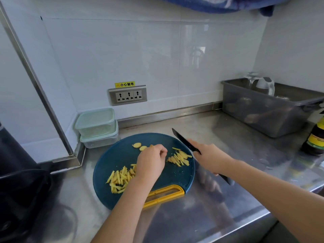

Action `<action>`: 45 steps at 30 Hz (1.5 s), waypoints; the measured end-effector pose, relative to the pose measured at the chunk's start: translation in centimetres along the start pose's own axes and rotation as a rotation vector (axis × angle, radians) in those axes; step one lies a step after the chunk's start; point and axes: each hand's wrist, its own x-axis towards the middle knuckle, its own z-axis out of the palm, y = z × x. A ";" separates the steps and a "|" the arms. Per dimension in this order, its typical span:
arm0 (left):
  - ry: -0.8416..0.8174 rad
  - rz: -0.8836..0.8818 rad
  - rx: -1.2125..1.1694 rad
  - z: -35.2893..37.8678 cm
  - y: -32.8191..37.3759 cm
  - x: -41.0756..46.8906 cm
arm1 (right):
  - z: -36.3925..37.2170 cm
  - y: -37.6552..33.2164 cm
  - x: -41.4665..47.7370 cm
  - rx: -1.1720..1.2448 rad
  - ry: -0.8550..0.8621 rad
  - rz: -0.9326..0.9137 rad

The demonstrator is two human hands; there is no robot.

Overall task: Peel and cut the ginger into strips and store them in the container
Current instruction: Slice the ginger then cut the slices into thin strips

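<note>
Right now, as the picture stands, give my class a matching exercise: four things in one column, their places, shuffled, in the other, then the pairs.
Things
1. knife
2. round ginger slices
3. stacked containers
4. dark bottle

Places
a. back left corner of the counter
b. far side of the cutting board
c. in the right hand
d. right edge of the counter

Pairs: 1-c, 2-b, 3-a, 4-d

left hand (151, 161) palm-down with fingertips bunched, right hand (209, 157) gripping a knife (182, 139), both forearms extended.
</note>
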 end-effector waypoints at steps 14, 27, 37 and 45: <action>-0.373 -0.087 0.045 -2.8 -2.7 3.9 | 4.4 -1.3 -2.0 -0.257 0.065 0.069; -0.264 -0.171 0.003 -5.6 -5.7 3.7 | 7.1 -5.6 -4.0 -0.224 0.033 -0.023; -0.127 -0.243 0.015 -7.9 -6.3 1.6 | 5.4 -7.0 -3.0 -0.234 0.061 -0.056; -0.263 -0.335 0.135 -7.2 -6.8 -0.2 | 3.3 -2.5 -3.2 -0.290 0.081 0.068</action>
